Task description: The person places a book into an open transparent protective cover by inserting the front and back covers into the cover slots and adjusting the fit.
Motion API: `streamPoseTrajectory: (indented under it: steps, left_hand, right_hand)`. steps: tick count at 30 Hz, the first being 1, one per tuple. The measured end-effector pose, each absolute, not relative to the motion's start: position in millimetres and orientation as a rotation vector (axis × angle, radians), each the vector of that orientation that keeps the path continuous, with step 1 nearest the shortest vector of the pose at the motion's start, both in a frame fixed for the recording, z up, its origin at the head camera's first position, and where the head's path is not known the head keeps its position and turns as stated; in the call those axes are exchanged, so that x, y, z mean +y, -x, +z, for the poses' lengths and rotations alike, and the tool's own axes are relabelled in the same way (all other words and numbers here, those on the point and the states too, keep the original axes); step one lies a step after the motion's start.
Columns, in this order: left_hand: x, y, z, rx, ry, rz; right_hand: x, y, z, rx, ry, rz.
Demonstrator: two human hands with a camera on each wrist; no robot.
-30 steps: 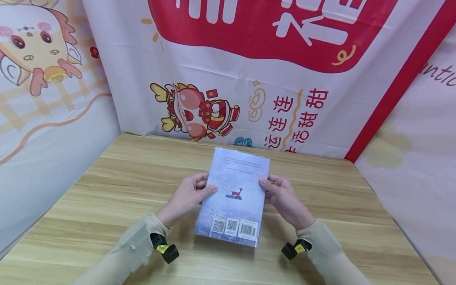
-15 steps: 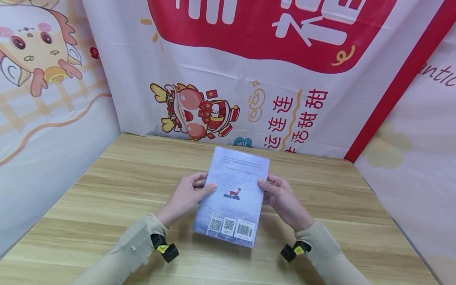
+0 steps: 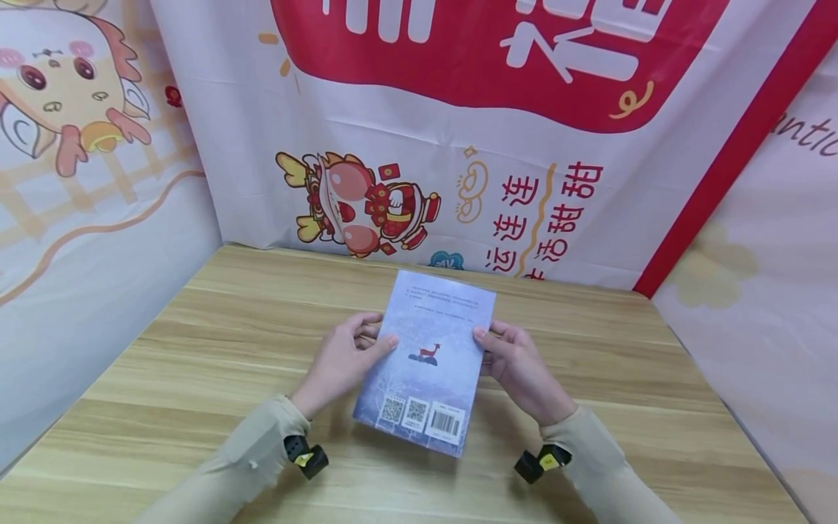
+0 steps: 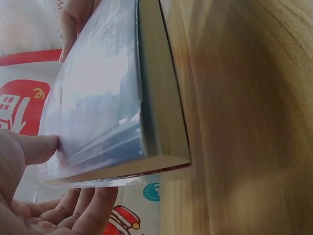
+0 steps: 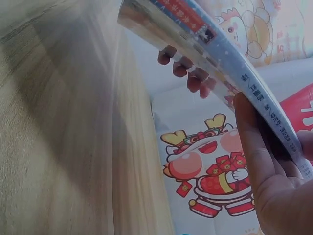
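Observation:
A pale blue book [image 3: 425, 386] with a small red deer, a barcode and two QR codes on its cover is held between both hands above the table. My left hand [image 3: 347, 356] grips its left edge, thumb on the cover and fingers underneath. On the opposite edge, my right hand [image 3: 520, 367] pinches the book with its thumb on top. The left wrist view shows the thick page block of the book [image 4: 166, 98] and its shiny clear wrap. In the right wrist view the printed spine of the book [image 5: 249, 78] faces the camera, with right-hand fingers [image 5: 257, 147] beneath.
The wood-grain table [image 3: 196, 364] extends around the hands. A printed cloth [image 3: 406, 131] with red shapes and a cartoon figure hangs behind its far edge. Another patterned cloth [image 3: 98, 204] hangs at the left. Small black cameras sit on both wrists.
The book's near edge has swung slightly to the left and the book has tilted a little. Both hands have kept their hold and moved only slightly.

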State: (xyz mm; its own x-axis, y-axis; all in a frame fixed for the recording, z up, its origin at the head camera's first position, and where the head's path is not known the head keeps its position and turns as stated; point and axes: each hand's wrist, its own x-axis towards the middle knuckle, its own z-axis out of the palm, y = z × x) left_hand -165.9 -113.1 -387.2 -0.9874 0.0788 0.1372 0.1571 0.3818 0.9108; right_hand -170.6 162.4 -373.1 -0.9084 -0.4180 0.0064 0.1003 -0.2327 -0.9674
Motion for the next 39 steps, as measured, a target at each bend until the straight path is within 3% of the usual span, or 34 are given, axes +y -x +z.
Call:
streamPoseTrajectory:
  steps: [18, 39]
  left_hand:
    - [-111, 163, -387, -2.651, 0.244, -1.555]
    - [-97, 138, -380, -2.516, 0.866, -0.868]
  right_hand:
    - [161, 166, -372, 1.684, 0.297, -2.246]
    - [151, 160, -372, 1.611, 0.306, -2.301]
